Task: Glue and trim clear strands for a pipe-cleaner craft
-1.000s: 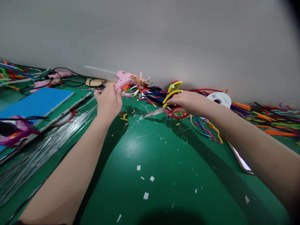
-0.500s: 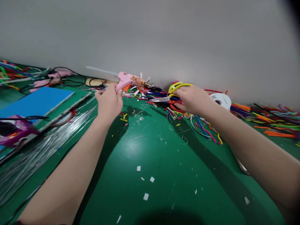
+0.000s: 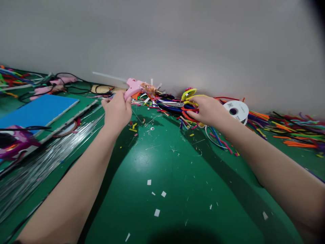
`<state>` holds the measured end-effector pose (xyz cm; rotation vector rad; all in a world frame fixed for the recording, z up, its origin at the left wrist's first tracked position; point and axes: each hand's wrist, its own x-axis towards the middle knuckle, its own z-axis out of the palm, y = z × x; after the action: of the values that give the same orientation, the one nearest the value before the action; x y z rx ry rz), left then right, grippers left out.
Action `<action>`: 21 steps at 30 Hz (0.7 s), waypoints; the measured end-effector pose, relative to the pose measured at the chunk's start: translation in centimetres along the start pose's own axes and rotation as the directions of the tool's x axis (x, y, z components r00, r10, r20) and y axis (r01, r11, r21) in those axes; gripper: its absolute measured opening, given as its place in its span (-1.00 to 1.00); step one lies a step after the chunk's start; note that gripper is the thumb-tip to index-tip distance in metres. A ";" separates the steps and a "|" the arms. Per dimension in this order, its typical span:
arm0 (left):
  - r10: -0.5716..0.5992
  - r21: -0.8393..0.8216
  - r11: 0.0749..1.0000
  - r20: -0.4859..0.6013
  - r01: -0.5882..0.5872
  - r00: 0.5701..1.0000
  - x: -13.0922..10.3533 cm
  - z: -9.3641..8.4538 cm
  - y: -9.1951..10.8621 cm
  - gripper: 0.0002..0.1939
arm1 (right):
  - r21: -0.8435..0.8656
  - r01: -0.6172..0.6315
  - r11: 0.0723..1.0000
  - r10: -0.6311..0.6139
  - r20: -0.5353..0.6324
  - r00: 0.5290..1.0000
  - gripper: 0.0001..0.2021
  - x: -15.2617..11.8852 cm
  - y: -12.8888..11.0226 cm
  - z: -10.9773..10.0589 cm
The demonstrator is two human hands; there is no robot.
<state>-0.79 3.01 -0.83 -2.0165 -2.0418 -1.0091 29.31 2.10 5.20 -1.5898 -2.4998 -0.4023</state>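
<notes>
Glue gun in my left, scissors in my right, both at the far edge of the mat.

My left hand (image 3: 117,110) is closed around the grip of the pink glue gun (image 3: 135,87), its nozzle pointing right toward the pile of pipe cleaners (image 3: 175,105). My right hand (image 3: 208,110) grips the scissors (image 3: 177,103) by their yellow handles, blades aimed left over that pile near the wall. As I see it, the nozzle is close enough to the fuzzy stems to snag or smear one, and the blades could catch loose stems or nudge the tape roll (image 3: 237,110) just beside my wrist on the green mat (image 3: 177,176).
</notes>
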 end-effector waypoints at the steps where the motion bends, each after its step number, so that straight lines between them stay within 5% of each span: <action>1: -0.003 -0.001 1.000 0.005 0.003 1.000 0.0 0.0 0.0 -0.63 | -0.017 -0.005 1.000 0.005 -0.017 1.000 -0.62 0.0 0.1 0.1; 8: -0.028 0.012 1.000 0.006 0.028 1.000 0.2 0.1 0.0 -0.62 | 0.185 0.173 0.967 -0.191 0.087 0.978 -0.56 0.5 1.0 1.5; 21: -0.020 0.033 0.999 -0.010 0.020 1.000 0.2 -0.1 -0.2 -0.63 | 0.256 0.419 0.871 -0.472 0.203 0.858 -0.64 6.2 -3.3 2.7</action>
<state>-0.98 3.11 -0.73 -1.9751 -2.0639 -0.9798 23.73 6.97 3.83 -1.0270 -2.9973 0.0244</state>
